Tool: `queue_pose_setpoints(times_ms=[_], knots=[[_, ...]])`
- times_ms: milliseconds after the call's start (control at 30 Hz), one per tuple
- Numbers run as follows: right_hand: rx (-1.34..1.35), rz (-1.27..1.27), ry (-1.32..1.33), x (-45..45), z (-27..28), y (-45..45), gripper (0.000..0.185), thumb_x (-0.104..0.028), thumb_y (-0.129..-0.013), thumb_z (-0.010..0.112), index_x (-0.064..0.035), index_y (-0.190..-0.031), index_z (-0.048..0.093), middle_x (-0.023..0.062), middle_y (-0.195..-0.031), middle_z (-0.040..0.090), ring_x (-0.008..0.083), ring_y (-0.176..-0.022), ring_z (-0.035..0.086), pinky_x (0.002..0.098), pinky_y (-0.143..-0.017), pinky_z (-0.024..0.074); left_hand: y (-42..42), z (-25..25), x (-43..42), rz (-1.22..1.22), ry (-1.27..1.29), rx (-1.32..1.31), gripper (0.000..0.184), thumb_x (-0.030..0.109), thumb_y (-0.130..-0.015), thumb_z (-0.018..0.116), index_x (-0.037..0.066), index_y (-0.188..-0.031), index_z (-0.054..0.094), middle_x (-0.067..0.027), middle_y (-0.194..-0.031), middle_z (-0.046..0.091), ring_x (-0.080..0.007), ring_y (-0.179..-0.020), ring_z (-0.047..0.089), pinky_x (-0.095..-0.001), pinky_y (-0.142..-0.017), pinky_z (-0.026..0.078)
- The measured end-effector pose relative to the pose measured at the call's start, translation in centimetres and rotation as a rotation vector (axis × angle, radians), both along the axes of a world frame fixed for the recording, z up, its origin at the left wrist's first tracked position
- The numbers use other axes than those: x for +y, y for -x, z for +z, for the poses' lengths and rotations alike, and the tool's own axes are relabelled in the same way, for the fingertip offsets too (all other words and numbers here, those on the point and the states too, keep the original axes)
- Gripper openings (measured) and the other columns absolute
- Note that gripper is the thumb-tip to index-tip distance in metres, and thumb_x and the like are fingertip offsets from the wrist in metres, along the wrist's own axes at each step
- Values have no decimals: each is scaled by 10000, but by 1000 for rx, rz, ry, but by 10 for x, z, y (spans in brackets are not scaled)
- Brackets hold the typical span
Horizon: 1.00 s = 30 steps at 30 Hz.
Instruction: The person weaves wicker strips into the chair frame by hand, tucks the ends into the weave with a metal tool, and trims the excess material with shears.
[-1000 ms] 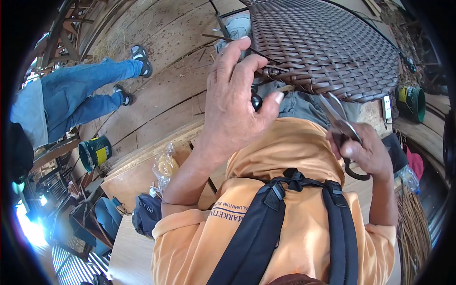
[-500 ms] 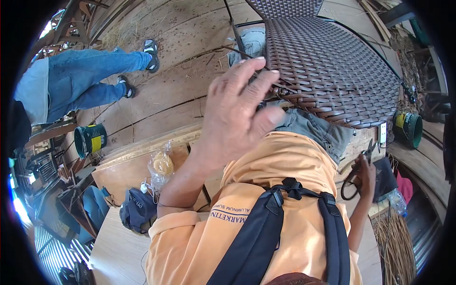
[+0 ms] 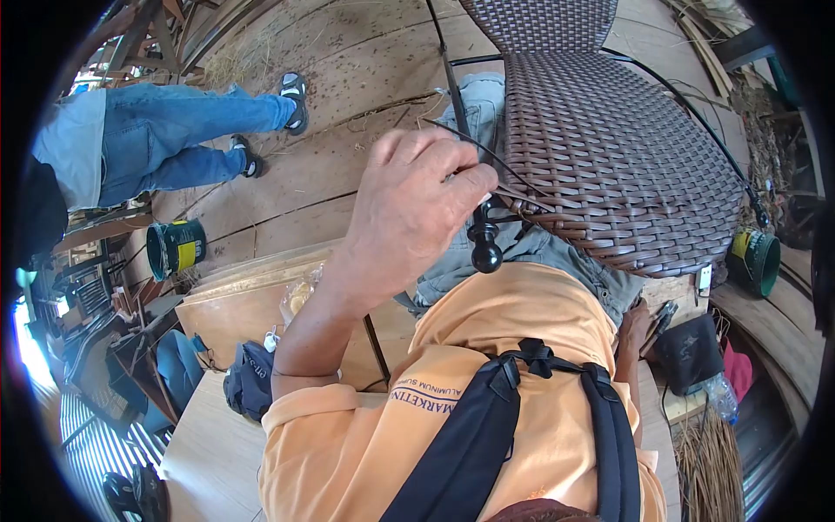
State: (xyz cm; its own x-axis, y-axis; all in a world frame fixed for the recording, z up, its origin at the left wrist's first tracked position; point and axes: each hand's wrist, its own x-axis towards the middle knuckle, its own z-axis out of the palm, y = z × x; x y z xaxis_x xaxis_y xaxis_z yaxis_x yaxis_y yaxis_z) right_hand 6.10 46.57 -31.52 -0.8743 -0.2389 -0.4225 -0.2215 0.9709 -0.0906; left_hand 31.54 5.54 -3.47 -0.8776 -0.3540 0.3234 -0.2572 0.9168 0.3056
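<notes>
Okay, so the left hand (image 3: 413, 204) is right at the near left edge of a brown woven chair seat (image 3: 617, 157). Fingers are curled and drawn in narrow, thumb close against them. Looks like a pinch to me, but the fingertips are partly hidden, so I can't tell if anything's really gripped. A thin dark strand (image 3: 489, 155) slants past those fingers, one end sticking out loose and the other running to the edge of the weave. The black ball-shaped knob (image 3: 487, 254) sits just below the thumb, over the gray shorts (image 3: 557, 252).

The right hand (image 3: 633, 329) is down beside the thigh, partly hidden, right next to the scissors (image 3: 666, 315). Can't say whether it's holding them or just resting there.

My two cents on handling that edge: pinch close to where the strand meets the weave, not way out at the loose end, or it'll probably spring around. Keep the pull light and in line with the strand so the neighboring rows don't bunch up. I'd watch that knob too, since a strand could easily snag on it. And I'd have the scissor blades kept flat and away from the leg, because that spot by the thigh looks pretty tight.
</notes>
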Motion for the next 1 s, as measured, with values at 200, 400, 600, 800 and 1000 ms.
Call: queue_pose_setpoints(times_ms=[200,400,600,800,1000], knots=[[87,69,27,15,-20,-3,398,-219,-893,524,-16,-1234,501,256,-1176,558,436,-1042,564,504,-855,471,-5,4,11,26,30,42,234,80,-703,733,92,-925,661,-34,-960,593,-259,-902,575,-427,-843,390],[295,193,161,25,-25,4,454,-154,-881,555,-34,-1307,458,254,-1251,521,419,-1083,544,488,-883,464,-14,-21,21,5,-390,181,325,104,-732,751,48,-1032,639,-91,-998,607,-255,-892,594,-376,-777,473],[237,-25,1051,-86,161,-19,184,-39,-950,497,31,-1091,593,101,-934,597,145,-798,559,253,-708,455,-12,-30,41,-101,-585,299,566,213,-708,816,17,-1175,565,-129,-1123,580,-249,-926,594,-347,-789,489],[-362,401,1226,-175,283,-85,406,105,-858,504,4,-1250,528,64,-777,590,106,-667,570,224,-600,461,-5,-34,55,-88,-977,365,625,187,-774,777,8,-1288,469,-111,-1184,545,-158,-1006,550,-290,-815,469],[5,872,1044,-232,302,-86,274,28,-825,604,-35,-1091,624,117,-845,631,278,-703,598,333,-629,488,-2,-43,56,-57,-1104,481,475,147,-884,651,-9,-1292,464,-100,-1144,566,-150,-1019,555,-294,-854,464]])
